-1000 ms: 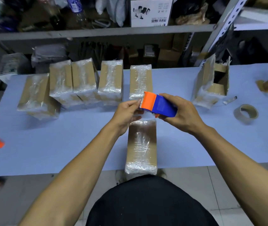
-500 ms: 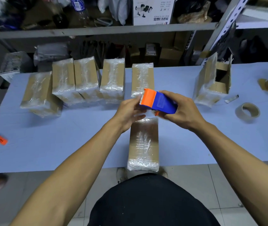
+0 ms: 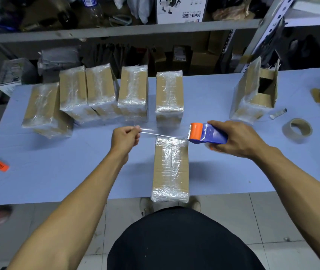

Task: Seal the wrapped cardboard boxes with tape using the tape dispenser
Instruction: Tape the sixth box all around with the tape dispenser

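Boxes: 5 wrapped ones [image 3: 134,92] lined up at the tabletop's [image 3: 58,184] back look handled, while the near box [image 3: 170,168] at the front edge still needs tape. Right hand [image 3: 239,139] wraps the tape dispenser [image 3: 207,133] just above it, left hand [image 3: 125,137] fingers pinching the tape strip [image 3: 163,133] pulled out, not stuck down yet.

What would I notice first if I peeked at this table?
Probably the bright orange and blue tape dispenser held in the right hand, with a strip of clear tape stretched across to the left hand, just above the near plastic-wrapped cardboard box at the table's front edge. Behind it, a row of wrapped cardboard boxes lines the back of the pale blue table.
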Motion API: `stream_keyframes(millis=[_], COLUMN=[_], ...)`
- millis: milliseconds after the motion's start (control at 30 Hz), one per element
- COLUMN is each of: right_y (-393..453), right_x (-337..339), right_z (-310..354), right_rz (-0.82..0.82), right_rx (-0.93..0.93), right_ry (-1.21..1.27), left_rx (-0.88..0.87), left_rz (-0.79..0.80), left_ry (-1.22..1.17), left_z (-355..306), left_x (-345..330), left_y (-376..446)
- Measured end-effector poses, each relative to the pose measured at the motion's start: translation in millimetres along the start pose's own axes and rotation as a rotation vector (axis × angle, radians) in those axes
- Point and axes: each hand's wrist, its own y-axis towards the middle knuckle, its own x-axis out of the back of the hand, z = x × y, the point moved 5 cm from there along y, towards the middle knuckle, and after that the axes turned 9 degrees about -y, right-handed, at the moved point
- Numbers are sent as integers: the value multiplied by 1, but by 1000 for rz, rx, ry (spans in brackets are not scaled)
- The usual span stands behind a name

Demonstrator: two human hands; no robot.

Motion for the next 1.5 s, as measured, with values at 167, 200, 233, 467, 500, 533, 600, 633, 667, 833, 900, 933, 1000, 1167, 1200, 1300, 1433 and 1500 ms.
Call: stream_keyframes(millis=[167,200,233,467,500,533,600,633,667,833,900,933,1000,1167,1200,1300,1433,1500], right_y=[-6,-6,-6,-6,-7,-6,-4,-3,-2,4,1,-2,-12,-12,-11,6,51,58], right_x=[-23,-27,-31,-47,-48,-49,-51,-51,-52,-53,-52,-51,-55,-58,-57,-47,-27,-34], right_z=[-15,-16,-16,-15,-16,-16,-12,-10,-10,-13,-20,-26,-37,-42,-40,-20,29,43], right_rz=[82,100,109,89,91,91,81,77,78,105,134,145,170,214,216,216,175,203], right_rx=[-71,-84,-94,-129,-127,-124,-121,-121,-120,-80,-51,-43,-45,-61,-61,-30,37,-19], right_ry=[9,14,26,90,95,99,111,116,119,142,151,158,181,102,55,-129,-449,-498], left_rx=[49,62,77,530,560,544,402,340,296,73,77,83,78,72,71,66,27,-12], left_rz=[-19,-29,-38,-41,-44,-62,-106,-76,-8,128,141,150,164,174,174,162,108,104], left_ry=[82,98,107,-213,-193,-145,-2,53,100,330,307,287,272,238,241,263,344,365], left_z=[39,46,53,99,99,96,83,76,70,60,60,60,60,58,58,58,56,54], left_x=[-13,-16,-18,-57,-57,-54,-50,-53,-59,-73,-70,-70,-70,-73,-73,-74,-75,-76], left_y=[4,4,4,-7,-6,-3,2,2,-1,-12,-12,-11,-12,-14,-13,-11,-8,-10])
